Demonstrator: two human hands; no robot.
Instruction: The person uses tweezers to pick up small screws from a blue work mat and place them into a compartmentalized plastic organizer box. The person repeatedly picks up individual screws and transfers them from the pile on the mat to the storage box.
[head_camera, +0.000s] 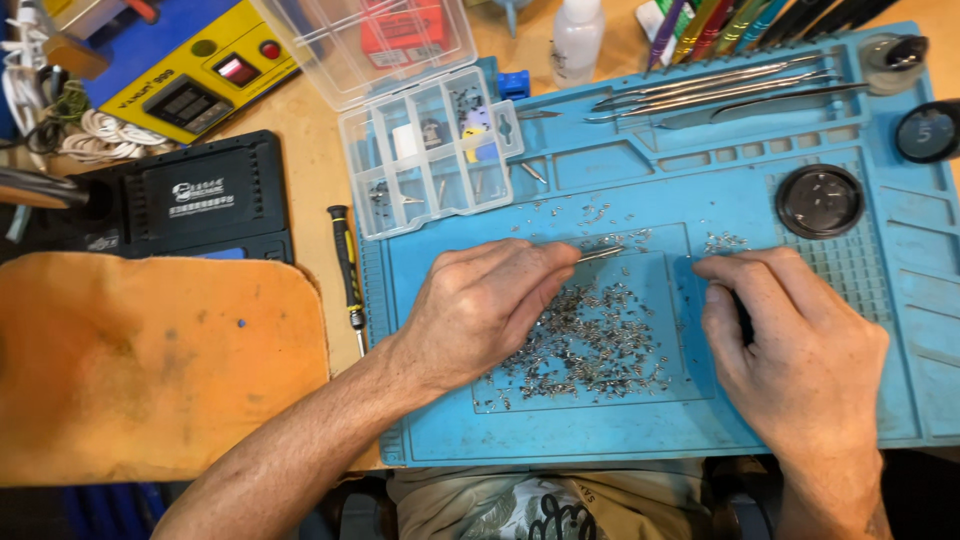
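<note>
Bare forearms, leaf-patterned shirt (520, 510) below.

The mat (780, 400) looks like matt blue rubber, smooth with moulded ridges. On it lies a heap of tiny shiny metal parts (590, 345). At twelve o'clock, bright steel tweezers (720, 85). At eleven, a clear glossy plastic box (430, 150). At nine, an orange cloth (150, 360), soft and stained. The left hand (480, 305) pinches a thin metal tool (600, 254). The bench (310, 130) is pale wood.

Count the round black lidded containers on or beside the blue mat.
3, all at the mat's right end: a large one sitting on the mat, a second at the right edge, a small one at the top right corner. Others may lie outside the frame.
</note>
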